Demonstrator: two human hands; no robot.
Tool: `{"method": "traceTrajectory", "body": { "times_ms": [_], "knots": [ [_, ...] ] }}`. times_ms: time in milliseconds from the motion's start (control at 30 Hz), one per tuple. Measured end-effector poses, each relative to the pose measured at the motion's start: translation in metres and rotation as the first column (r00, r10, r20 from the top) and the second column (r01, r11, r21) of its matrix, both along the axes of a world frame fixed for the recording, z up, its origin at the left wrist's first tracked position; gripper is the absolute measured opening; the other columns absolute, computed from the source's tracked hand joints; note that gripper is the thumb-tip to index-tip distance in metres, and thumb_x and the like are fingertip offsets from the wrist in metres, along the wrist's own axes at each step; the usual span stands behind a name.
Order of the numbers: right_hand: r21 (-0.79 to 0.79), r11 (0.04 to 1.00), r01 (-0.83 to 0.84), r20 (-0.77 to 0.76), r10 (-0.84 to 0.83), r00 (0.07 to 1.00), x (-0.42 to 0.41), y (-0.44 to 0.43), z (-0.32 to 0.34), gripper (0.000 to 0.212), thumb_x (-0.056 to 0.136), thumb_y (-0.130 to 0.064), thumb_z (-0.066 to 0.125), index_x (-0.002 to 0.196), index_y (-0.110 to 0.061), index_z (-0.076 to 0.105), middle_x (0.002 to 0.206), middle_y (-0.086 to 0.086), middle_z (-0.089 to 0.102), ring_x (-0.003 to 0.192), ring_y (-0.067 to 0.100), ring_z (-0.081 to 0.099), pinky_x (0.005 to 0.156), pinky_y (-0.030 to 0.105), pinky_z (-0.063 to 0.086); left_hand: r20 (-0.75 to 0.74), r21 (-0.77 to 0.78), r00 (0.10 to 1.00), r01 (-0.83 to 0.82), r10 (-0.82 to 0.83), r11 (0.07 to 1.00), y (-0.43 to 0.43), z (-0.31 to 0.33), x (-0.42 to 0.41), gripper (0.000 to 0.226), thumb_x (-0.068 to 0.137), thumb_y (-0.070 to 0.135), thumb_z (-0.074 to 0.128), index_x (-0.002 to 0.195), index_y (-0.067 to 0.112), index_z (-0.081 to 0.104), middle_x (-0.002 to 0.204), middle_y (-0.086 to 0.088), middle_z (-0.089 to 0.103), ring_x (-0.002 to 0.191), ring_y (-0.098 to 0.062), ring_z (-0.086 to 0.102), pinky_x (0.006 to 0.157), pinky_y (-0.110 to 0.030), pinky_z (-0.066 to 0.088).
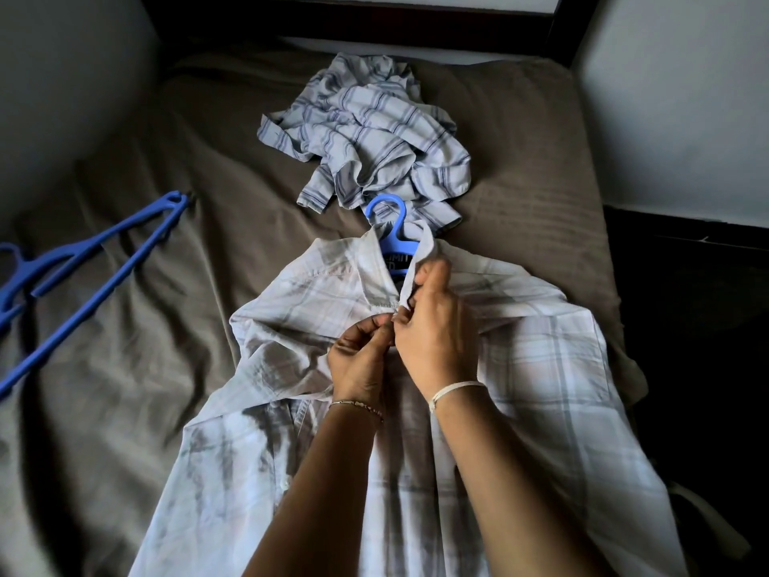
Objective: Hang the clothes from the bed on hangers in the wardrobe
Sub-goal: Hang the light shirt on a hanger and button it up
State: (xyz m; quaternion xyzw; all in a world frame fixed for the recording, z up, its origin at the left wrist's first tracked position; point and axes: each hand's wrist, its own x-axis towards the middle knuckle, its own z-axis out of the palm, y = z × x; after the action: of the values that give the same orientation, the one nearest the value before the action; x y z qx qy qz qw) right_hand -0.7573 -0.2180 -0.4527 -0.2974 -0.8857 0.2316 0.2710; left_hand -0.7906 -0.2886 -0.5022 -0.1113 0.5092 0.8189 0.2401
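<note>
1. Forearms reach in from the bottom edge over a pale checked shirt (541, 368), which lies front-up and lengthwise on the bed (145, 368), collar pointing away from the camera.
2. Left hand (358, 360): its fingers are curled, and the thumb and fingertips pinch one front edge of the shirt just below the collar. A thin bracelet (358, 406) sits on that wrist.
3. Right hand (437, 326): it grasps the other front edge at the same spot, with the thumb and fingers nipping the cloth. The knuckles touch those of the left hand. A white band (453, 389) circles this wrist.
4. Whether a button sits between the fingertips cannot be told, because the hands cover that spot.
5. A blue hanger (393, 245) is inside the shirt. Its hook and neck stick out of the open collar, and its arms are hidden under the shoulders.
6. A striped shirt (366, 131) lies crumpled beyond the collar, further up the bed. Its near edge is just behind the hook.
7. Spare hangers (168, 208), also blue, lie on the brown sheet at the left, well apart from both shirts. How many there are is unclear.
8. A dark headboard (374, 22) runs across the top, with pale walls on both sides.
</note>
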Motion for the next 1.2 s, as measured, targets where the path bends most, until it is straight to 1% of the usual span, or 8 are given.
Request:
{"method": "traceTrajectory", "body": {
  "times_ms": [100,167,367,600,800,900,1033,1200],
  "knots": [
    [0.278,0.960,-0.027,0.189,-0.027,0.982,0.001,-0.003,-0.005,0.049,0.071,-0.010,0.076,0.112,-0.005,0.050,0.065,0.006,0.067,0.058,0.026,0.067,0.045,0.027,0.034,0.022,0.022,0.999,0.032,-0.033,0.999,-0.001,0.001,0.001,0.013,0.081,-0.005,0.067,0.075,0.005,0.071,0.070,-0.010,0.071,0.057,-0.013,0.064,0.057,-0.022,0.055],
    [0.311,0.950,-0.024,0.191,-0.038,0.981,0.002,-0.004,-0.010,0.051,0.066,-0.010,0.079,0.109,-0.006,0.051,0.061,0.004,0.065,0.054,0.024,0.065,0.045,0.026,0.027,0.015,0.034,0.998,0.057,-0.057,0.998,-0.003,0.002,0.001,0.009,0.081,-0.005,0.066,0.078,0.003,0.070,0.069,-0.009,0.070,0.056,-0.012,0.064,0.056,-0.021,0.054],
    [0.059,0.994,-0.087,0.033,0.085,0.996,0.010,-0.003,-0.018,0.044,0.085,-0.007,0.063,0.109,-0.020,0.029,0.082,0.012,0.069,0.071,0.036,0.067,0.052,0.041,0.050,-0.007,0.013,0.998,0.064,-0.064,0.998,-0.002,-0.006,-0.001,0.007,0.080,-0.004,0.069,0.087,-0.004,0.068,0.080,-0.015,0.070,0.067,-0.015,0.065,0.062,-0.022,0.054],
    [0.069,0.991,-0.113,0.055,0.110,0.992,0.011,0.000,-0.025,0.042,0.086,-0.008,0.059,0.110,-0.022,0.028,0.081,0.008,0.069,0.075,0.032,0.067,0.057,0.043,0.050,-0.046,0.033,0.993,0.107,-0.106,0.994,-0.003,-0.008,-0.002,0.006,0.080,-0.005,0.067,0.086,-0.004,0.067,0.075,-0.010,0.071,0.065,-0.011,0.066,0.064,-0.019,0.054],
    [-0.025,0.994,-0.111,-0.051,0.109,0.993,0.016,0.003,-0.022,0.042,0.075,0.000,0.070,0.101,-0.017,0.042,0.081,0.001,0.069,0.074,0.027,0.068,0.057,0.038,0.049,-0.090,-0.006,0.989,0.120,-0.120,0.993,-0.003,-0.012,-0.002,0.006,0.082,-0.006,0.065,0.088,-0.004,0.067,0.083,-0.014,0.072,0.075,-0.015,0.068,0.070,-0.021,0.056],
    [-0.128,0.986,-0.108,-0.091,0.097,0.991,0.017,0.004,-0.023,0.049,0.075,-0.001,0.072,0.097,-0.025,0.034,0.076,-0.010,0.065,0.074,0.017,0.068,0.061,0.033,0.049,-0.102,-0.034,0.987,0.122,-0.125,0.992,-0.003,-0.014,-0.002,0.007,0.084,-0.007,0.062,0.087,-0.003,0.067,0.081,-0.011,0.072,0.075,-0.014,0.068,0.070,-0.021,0.056],
    [-0.255,0.960,-0.120,-0.187,0.072,0.980,0.021,0.006,-0.026,0.043,0.080,-0.005,0.069,0.095,-0.021,0.033,0.068,-0.022,0.057,0.065,0.004,0.061,0.060,0.023,0.048,-0.081,-0.028,0.988,0.130,-0.132,0.991,-0.005,-0.014,-0.003,0.014,0.085,-0.006,0.061,0.098,-0.012,0.064,0.099,-0.028,0.066,0.093,-0.031,0.060,0.092,-0.041,0.050],
    [-0.449,0.890,-0.082,-0.216,-0.019,0.976,0.021,0.011,-0.035,0.049,0.082,-0.004,0.071,0.087,-0.032,0.031,0.078,-0.011,0.069,0.075,0.015,0.068,0.071,0.038,0.054,-0.042,0.027,0.990,0.134,-0.133,0.991,-0.008,-0.009,-0.003,0.032,0.081,0.003,0.065,0.106,-0.015,0.060,0.109,-0.030,0.061,0.101,-0.034,0.055,0.102,-0.049,0.041]
  ]
}}
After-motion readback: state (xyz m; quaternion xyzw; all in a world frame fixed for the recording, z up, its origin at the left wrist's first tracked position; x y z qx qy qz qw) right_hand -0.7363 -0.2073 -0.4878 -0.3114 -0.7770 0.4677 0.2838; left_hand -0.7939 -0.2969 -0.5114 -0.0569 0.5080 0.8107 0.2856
